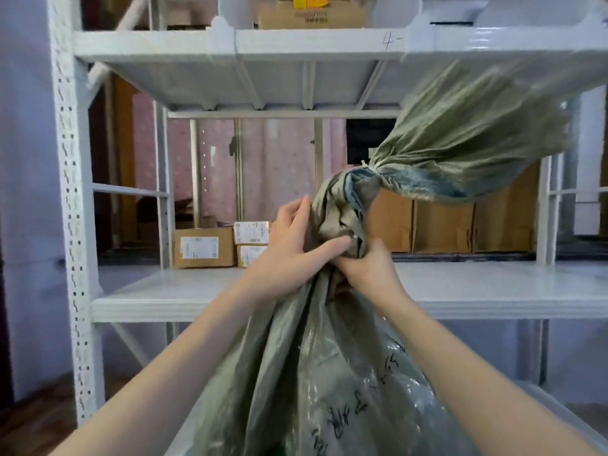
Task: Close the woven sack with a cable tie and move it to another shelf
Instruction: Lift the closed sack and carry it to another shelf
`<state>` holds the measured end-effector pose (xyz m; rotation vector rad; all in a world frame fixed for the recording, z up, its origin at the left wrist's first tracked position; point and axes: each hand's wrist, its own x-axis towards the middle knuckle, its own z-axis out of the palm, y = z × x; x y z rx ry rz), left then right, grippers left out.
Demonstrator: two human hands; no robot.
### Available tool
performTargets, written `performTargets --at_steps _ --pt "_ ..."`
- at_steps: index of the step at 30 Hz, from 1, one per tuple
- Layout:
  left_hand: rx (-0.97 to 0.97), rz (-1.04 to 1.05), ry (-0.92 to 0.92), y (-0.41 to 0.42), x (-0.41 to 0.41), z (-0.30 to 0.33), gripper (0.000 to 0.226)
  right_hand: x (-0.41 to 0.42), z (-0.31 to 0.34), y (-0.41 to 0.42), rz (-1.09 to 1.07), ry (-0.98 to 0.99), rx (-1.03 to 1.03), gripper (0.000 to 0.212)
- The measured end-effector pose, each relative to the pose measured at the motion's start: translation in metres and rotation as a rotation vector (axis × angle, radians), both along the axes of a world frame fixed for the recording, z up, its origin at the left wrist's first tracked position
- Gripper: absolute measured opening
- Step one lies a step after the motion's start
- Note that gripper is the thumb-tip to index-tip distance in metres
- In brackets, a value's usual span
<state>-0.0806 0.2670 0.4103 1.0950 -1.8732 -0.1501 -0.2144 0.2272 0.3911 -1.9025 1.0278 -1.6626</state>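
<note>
A grey-green woven sack (pixel 316 383) with black handwriting hangs in front of me, its body filling the lower middle of the view. Its neck is bunched and cinched by a pale cable tie (pixel 370 167), above which the loose top fans out to the upper right. My left hand (pixel 296 241) presses against the left side of the gathered neck, fingers wrapped onto the fabric. My right hand (pixel 368 268) clutches the neck from the right, just below the knot-like bunch. Both hands hold the sack in front of the middle shelf (pixel 164 291).
A white metal shelving rack stands ahead, its perforated upright (pixel 70 209) at the left. Small labelled cardboard boxes (pixel 204 246) sit at the back of the middle shelf, larger cartons (pixel 460 225) behind at the right. The upper shelf (pixel 296 44) carries a box. A lower shelf edge (pixel 566 419) shows bottom right.
</note>
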Motion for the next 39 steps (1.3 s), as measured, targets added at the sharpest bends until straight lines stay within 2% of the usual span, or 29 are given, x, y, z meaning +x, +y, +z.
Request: performTargets --at_steps 2,4,8,12,15,20,23,26,29,33,39 --pt "-0.144 0.142 -0.208 0.019 -0.001 -0.017 0.104 -0.002 0.025 -0.005 -0.050 0.025 0.007 0.009" --pt "-0.233 0.220 -0.430 0.039 -0.005 -0.037 0.106 -0.005 0.051 -0.008 -0.072 -0.012 -0.035 0.023" --pt "-0.262 0.250 -0.589 0.071 -0.007 -0.053 0.108 -0.007 0.096 -0.007 -0.080 -0.033 -0.108 0.032" --pt "-0.429 0.327 -0.886 0.073 -0.013 -0.061 0.122 -0.009 0.129 -0.010 -0.074 -0.044 -0.136 0.024" --pt "-0.492 0.396 -0.878 0.064 -0.022 -0.053 0.129 -0.011 0.150 -0.010 -0.038 -0.083 -0.158 0.016" --pt "-0.615 0.454 -0.777 0.054 -0.038 -0.009 0.124 -0.014 0.192 0.019 0.022 -0.114 -0.252 0.034" --pt "-0.674 0.496 -0.744 0.048 -0.040 0.026 0.121 -0.018 0.213 0.028 0.095 -0.159 -0.278 0.035" --pt "-0.704 0.510 -0.722 0.035 -0.038 0.050 0.120 -0.020 0.228 0.038 0.081 -0.132 -0.327 0.043" --pt "-0.739 0.552 -0.764 0.013 -0.028 0.060 0.121 -0.023 0.238 0.035 0.064 -0.101 -0.393 0.041" --pt "-0.727 0.542 -0.848 -0.027 -0.013 0.058 0.122 -0.025 0.227 0.014 0.044 -0.006 -0.363 0.052" --pt "-0.580 0.447 -0.910 -0.081 -0.003 0.042 0.117 -0.033 0.182 -0.034 0.107 0.143 -0.179 0.069"
